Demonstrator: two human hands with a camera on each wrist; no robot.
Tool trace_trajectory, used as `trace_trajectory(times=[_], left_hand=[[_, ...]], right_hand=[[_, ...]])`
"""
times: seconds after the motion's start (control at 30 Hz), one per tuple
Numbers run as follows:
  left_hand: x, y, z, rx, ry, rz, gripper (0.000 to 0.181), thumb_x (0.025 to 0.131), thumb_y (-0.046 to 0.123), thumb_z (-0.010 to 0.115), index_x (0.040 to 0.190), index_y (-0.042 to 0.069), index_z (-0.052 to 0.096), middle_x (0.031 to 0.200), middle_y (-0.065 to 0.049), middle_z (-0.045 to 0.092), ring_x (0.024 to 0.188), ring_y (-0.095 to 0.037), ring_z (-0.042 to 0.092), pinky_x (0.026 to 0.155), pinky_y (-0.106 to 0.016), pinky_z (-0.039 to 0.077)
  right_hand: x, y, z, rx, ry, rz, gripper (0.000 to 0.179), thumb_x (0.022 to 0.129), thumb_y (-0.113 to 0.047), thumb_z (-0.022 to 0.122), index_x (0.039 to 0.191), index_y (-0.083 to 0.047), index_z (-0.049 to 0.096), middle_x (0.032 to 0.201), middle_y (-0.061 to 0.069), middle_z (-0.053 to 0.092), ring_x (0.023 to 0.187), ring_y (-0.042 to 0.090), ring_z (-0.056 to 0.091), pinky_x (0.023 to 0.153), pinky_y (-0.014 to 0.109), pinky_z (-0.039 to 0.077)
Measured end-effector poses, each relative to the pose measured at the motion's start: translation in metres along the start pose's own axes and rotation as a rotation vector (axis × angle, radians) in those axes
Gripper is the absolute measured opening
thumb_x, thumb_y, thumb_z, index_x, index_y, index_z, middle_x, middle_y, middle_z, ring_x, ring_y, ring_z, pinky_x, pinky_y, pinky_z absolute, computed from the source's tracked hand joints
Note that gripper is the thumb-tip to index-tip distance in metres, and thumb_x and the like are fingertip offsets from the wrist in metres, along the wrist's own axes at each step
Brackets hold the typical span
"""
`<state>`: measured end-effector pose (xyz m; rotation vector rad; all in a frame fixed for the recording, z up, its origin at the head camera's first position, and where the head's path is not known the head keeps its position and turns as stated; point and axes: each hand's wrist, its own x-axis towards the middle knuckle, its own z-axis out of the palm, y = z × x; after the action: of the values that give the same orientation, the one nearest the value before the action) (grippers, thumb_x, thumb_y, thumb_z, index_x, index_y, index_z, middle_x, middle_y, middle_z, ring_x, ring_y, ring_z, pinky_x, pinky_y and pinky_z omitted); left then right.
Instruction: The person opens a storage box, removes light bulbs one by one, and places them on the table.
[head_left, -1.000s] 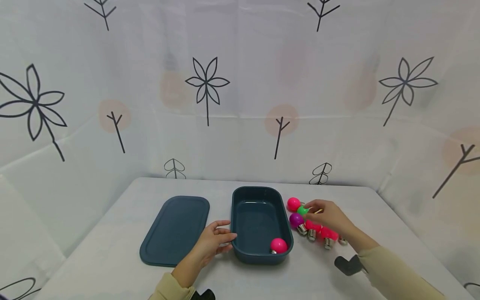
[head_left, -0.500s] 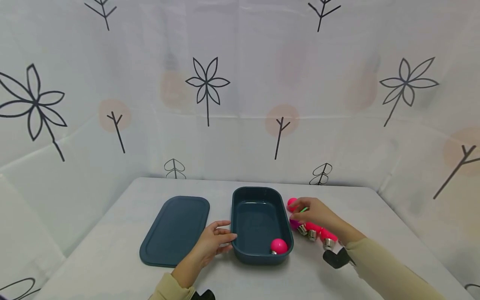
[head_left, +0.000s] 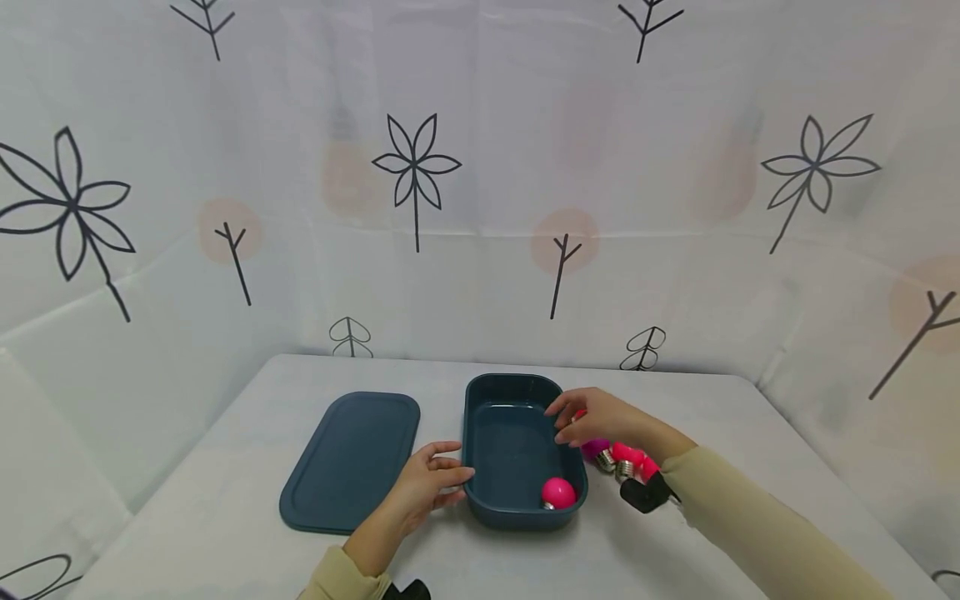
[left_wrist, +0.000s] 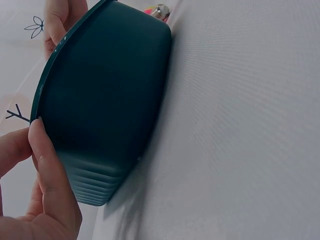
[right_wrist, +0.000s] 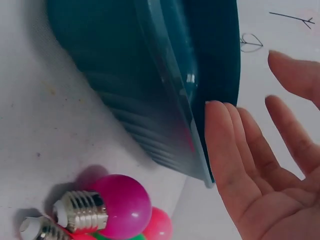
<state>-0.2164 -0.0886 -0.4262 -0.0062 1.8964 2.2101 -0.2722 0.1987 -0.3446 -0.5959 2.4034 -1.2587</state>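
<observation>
A dark teal plastic bin (head_left: 510,521) stands mid-table with one pink light bulb (head_left: 558,492) lying inside at its near right corner. At the bin's left side, my left hand (head_left: 427,483) touches the rim with extended fingertips. My right hand (head_left: 592,417) is over the bin's right rim, its fingers loosely bent and nothing between them. In the right wrist view, the fingertips (right_wrist: 216,112) overlap the rim. Several bulbs lie on the table beneath and beside this hand: a purple bulb (right_wrist: 125,207) with a metal screw base, pink ones and a green one, partly hidden.
A flat dark lid (head_left: 352,462) lies left of the bin on the white table (head_left: 480,575). Behind stands a pale cloth backdrop (head_left: 480,283) with plant drawings. More pink bulbs (head_left: 626,454) lie by the right forearm.
My right hand has moved left from over the loose bulbs to the bin's right rim. The left hand, bin, lid and the bulb inside have stayed put.
</observation>
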Motion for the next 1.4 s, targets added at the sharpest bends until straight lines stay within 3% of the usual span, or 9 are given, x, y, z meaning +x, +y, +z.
trace_trajectory(times=[0.37,0.77,1.07,1.13,1.4], left_hand=[[-0.001,0.001,-0.001,0.004,0.0,-0.008,0.057,0.08,0.006,0.073,0.128,-0.001,0.045,0.093,-0.007,0.055,0.073,-0.014,0.062,0.064,-0.027,0.055],[0.001,0.0,-0.001,0.006,-0.001,-0.008,0.057,0.08,0.005,0.073,0.129,-0.002,0.044,0.094,-0.008,0.054,0.073,-0.014,0.062,0.064,-0.027,0.055],[0.001,0.0,-0.001,0.01,-0.001,-0.009,0.057,0.08,0.005,0.073,0.129,-0.002,0.045,0.094,-0.008,0.054,0.073,-0.014,0.062,0.064,-0.027,0.055],[0.001,0.001,0.0,0.012,0.003,-0.009,0.057,0.079,0.006,0.073,0.128,-0.001,0.046,0.094,-0.008,0.054,0.073,-0.014,0.062,0.065,-0.027,0.055],[0.0,0.0,-0.001,0.014,-0.011,-0.005,0.057,0.08,0.005,0.072,0.129,-0.002,0.044,0.094,-0.008,0.053,0.076,-0.014,0.061,0.066,-0.029,0.056]], right_hand=[[0.015,-0.012,0.011,-0.078,-0.281,0.004,0.038,0.079,-0.003,0.07,0.115,-0.002,0.059,0.106,0.016,0.057,0.094,0.024,0.056,0.075,0.036,0.053],[0.026,-0.019,0.028,-0.209,-0.428,0.156,0.035,0.075,0.002,0.071,0.106,-0.014,0.064,0.102,0.006,0.057,0.089,0.022,0.058,0.072,0.037,0.054],[0.026,-0.018,0.032,-0.345,-0.655,0.124,0.035,0.076,-0.002,0.072,0.107,-0.017,0.067,0.098,-0.005,0.06,0.092,0.013,0.055,0.074,0.027,0.05],[0.026,-0.018,0.034,-0.369,-0.662,0.115,0.034,0.077,-0.002,0.072,0.107,-0.017,0.067,0.096,-0.006,0.061,0.088,0.011,0.057,0.074,0.025,0.049],[0.022,-0.024,0.04,-0.389,-0.563,0.135,0.031,0.074,0.0,0.074,0.097,-0.02,0.069,0.09,-0.005,0.061,0.091,0.014,0.053,0.068,0.027,0.052]])
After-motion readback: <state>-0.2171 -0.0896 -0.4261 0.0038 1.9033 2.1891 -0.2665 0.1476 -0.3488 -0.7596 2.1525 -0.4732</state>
